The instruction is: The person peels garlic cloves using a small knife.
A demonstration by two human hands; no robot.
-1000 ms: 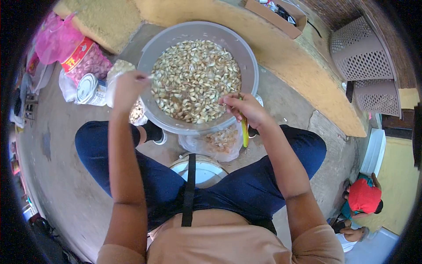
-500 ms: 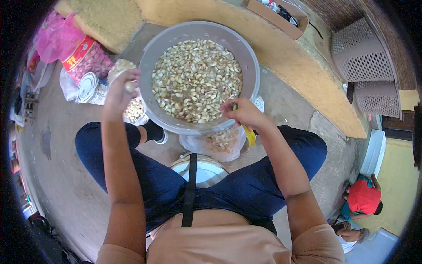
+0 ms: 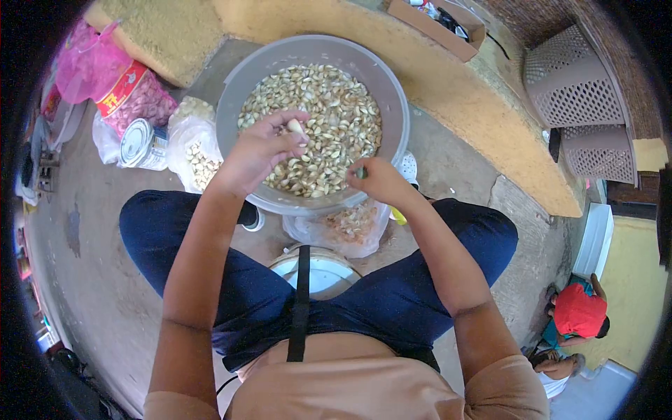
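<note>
The left hand [image 3: 262,150] has moved inward over the basin [image 3: 395,119], fingertips pinching a pale clove [image 3: 295,128] above the loose cloves [image 3: 336,126]. The right hand [image 3: 381,183] stays curled around a yellow-green tool [image 3: 397,215]; clove and tool now stand nearer together.

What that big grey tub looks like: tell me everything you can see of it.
The tub looks like grey plastic: round, with a broad rim. It stands upright beside the low yellow wall, its base hidden. Pale cloves, seemingly garlic, spread across inside it. The left hand is above them, the right hand by the near right rim; contact unclear. A clear bag of peelings lies at its near side.
</note>
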